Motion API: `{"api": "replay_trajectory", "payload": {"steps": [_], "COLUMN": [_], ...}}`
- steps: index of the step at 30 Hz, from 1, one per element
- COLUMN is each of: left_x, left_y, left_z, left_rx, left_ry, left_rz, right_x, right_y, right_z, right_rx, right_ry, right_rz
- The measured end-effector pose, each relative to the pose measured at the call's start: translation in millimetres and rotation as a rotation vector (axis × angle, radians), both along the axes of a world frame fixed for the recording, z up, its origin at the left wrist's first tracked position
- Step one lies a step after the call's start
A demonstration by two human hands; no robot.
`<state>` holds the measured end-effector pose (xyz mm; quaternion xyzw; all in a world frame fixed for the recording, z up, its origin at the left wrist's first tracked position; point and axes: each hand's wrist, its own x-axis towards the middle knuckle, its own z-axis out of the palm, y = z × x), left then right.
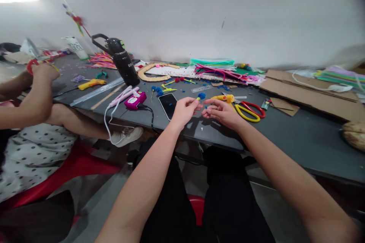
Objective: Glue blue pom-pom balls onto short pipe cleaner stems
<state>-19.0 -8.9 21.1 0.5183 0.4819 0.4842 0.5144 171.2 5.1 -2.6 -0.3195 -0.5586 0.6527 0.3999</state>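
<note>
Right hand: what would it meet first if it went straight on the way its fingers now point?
Probably the left hand, close ahead of the right hand; the blue tuft also sits near that line, and depth is unclear.

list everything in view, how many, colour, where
wall: 1, white, back
table: 1, dark grey, along wall
bottle: 1, black, left of centre
phone: 1, black-screened, left of centre
box: 1, magenta, left of phone
stick: 1, pink, left of box
tools: 2, yellow, left of bottle and beyond right hand
scissors: 1, red and yellow, right of right hand
stems: uncounted, mostly pink and green, along back
curved piece: 1, beige, right of bottle
cardboard: several, brown, right
tuft: 1, blue, at left hand
scraps: too many to count, mostly blue, mid-table
seats: 2, red, low left and bottom centre
co-worker: 1, in dotted white, far left
left hand: 1, bare, centre
right hand: 1, bare, right of left hand
</note>
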Motion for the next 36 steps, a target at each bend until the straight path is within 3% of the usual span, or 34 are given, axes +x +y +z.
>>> {"api": "replay_trajectory", "payload": {"steps": [10,15,22,28,36], "left_x": [2.9,9.3,29.5,39.2,38.2], "left_y": [3.3,2.9,2.0,6.4,9.7], "left_z": [-6.6,-9.4,-14.7,-21.5,-24.0], "left_rx": [0.119,0.137,0.122,0.098,0.183], "left_ry": [0.165,0.233,0.143,0.068,0.108], "left_rz": [0.086,0.096,0.127,0.121,0.146], "right_x": [-2.4,-2.4,-4.8,-7.2,-6.8], "right_y": [2.7,3.6,-1.2,-2.9,1.4], "right_z": [-2.0,-3.9,1.7,4.0,-2.9], "right_rx": [-0.004,0.164,0.296,0.303,0.335], "right_ry": [-0.025,-0.151,-0.291,-0.242,-0.158], "right_rz": [-0.086,-0.186,-0.302,-0.323,-0.311]}}
